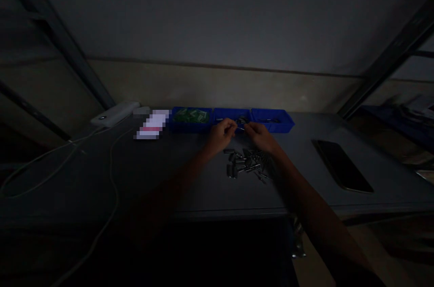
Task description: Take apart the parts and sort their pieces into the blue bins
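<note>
My left hand (220, 135) is closed in a pinch in front of the middle blue bin (217, 115). Facing it, my right hand (260, 136) also has its fingers pressed together. A small thin metal part (240, 129) bridges the gap between the two sets of fingertips; its exact kind is too small and dark to tell. Just below the hands, a heap of shiny metal parts (249, 162) lies loose on the grey tabletop (200, 187). More metal pieces show inside the middle bin, partly hidden by my hands.
Green pieces (191, 115) fill the left blue bin (172, 126); the right blue bin (288, 125) holds a few metal parts. A dark phone (344, 166) lies at right. Leftward are a lit, blurred-out screen (154, 124), a white box (117, 114) and a white cable (112, 174).
</note>
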{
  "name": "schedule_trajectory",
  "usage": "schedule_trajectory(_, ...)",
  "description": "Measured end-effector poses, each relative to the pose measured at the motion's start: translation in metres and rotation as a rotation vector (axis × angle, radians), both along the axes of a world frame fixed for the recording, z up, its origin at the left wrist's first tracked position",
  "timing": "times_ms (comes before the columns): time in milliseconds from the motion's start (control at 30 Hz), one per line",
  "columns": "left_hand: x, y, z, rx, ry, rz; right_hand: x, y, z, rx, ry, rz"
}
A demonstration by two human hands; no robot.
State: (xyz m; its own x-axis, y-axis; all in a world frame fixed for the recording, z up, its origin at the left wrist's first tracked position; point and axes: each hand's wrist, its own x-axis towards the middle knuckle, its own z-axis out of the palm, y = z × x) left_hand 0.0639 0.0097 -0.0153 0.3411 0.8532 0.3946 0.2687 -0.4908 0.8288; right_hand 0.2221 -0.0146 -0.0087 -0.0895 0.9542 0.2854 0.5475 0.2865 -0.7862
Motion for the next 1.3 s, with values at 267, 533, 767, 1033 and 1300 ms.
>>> schedule_trajectory(267,-0.001,-0.002,0.002,0.013,0.182,0.074,-0.001,0.001,-0.005,0.104,0.024,-0.028)
schedule_trajectory(533,0.000,-0.004,0.003,0.044,0.182,0.064,-0.001,0.000,-0.005,0.081,0.027,-0.024)
schedule_trajectory(767,0.000,-0.004,-0.002,0.002,0.139,-0.005,0.000,-0.002,0.001,0.038,-0.079,-0.017)
schedule_trajectory(1033,0.012,0.000,-0.010,0.015,0.491,-0.096,0.051,0.008,-0.001,0.212,-0.112,-0.640)
schedule_trajectory(1300,0.031,0.010,-0.009,0.124,0.650,-0.153,0.043,0.009,-0.008,0.194,-0.199,-0.613)
